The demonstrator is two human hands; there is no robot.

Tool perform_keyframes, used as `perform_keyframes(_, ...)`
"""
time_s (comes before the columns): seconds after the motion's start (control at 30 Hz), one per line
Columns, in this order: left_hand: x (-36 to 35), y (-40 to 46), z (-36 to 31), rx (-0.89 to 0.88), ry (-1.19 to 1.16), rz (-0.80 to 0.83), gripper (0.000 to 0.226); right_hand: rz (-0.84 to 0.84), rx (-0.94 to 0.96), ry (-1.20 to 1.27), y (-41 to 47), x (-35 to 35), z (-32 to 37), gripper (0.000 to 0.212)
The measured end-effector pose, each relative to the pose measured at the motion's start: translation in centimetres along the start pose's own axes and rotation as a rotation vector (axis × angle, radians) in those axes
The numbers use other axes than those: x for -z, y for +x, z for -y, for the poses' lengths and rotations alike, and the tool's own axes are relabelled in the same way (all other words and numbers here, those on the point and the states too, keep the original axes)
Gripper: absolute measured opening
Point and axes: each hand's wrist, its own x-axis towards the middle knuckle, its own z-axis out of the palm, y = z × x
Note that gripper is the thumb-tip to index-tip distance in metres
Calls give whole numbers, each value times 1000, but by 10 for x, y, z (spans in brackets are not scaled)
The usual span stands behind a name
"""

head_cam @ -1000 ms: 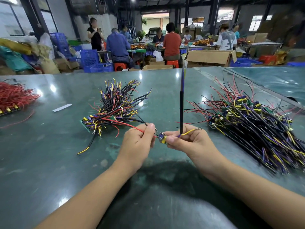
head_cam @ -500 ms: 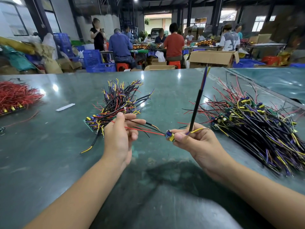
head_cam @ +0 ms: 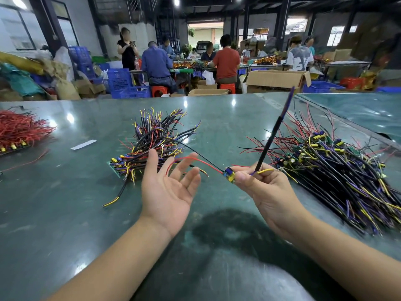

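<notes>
One black cable (head_cam: 273, 133) in the right hand (head_cam: 267, 187) slants up and rightward.

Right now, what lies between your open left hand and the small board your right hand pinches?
Head view: a red wire and a black wire run from the board toward the left hand; bare table beneath.

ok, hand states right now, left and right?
Left hand: open, palm up, holding nothing.
Right hand: fingers pinch the small wired board, black sleeve sticking up.
</notes>
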Motion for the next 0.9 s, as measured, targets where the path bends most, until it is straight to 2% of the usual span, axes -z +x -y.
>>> perform_keyframes(0.1, 7, 3, -3, -73, -126, -146, 82, -31, 19, 42, 3, 4, 1, 18)
perform_keyframes(0.17, 10, 5, -10, -56, -132, -158, 73, -71, 17, 83, 5, 9, 2, 28)
perform_keyframes(0.2, 9, 5, -11, -26, -87, -130, 69, -82, 11, 101, 5, 10, 2, 27)
perform_keyframes(0.3, -2, 1, 1, 86, 271, 60, 63, -43, -26, 84, 4, 9, -1, 7)
perform_keyframes(0.37, -5, -3, 17, 121, 538, 222, 50, 55, -58, 5, 2, 7, -6, 7)
perform_keyframes(0.4, -5, -6, 24, 117, 631, 283, 42, 102, -58, -21, 0, 6, -8, 15)
perform_keyframes(0.47, -3, -7, 30, 61, 721, 312, 33, 124, -45, -83, -2, 3, -9, 39)
perform_keyframes(0.57, 1, -3, 26, -116, 720, 163, 20, 20, -34, -206, -1, 1, -10, 46)
perform_keyframes(0.67, 3, 1, 28, -317, 908, 69, 18, -100, -25, -301, 0, -1, -13, 62)
perform_keyframes(0.77, 4, 1, 31, -377, 1083, 87, 21, -66, 69, -511, -3, -2, -15, 60)
perform_keyframes(0.83, 4, -1, 32, -373, 1069, 135, 20, -137, 186, -661, -3, 0, -16, 52)
perform_keyframes(0.9, 2, -3, 34, -377, 1038, 177, 19, -236, 330, -773, -2, 3, -14, 57)
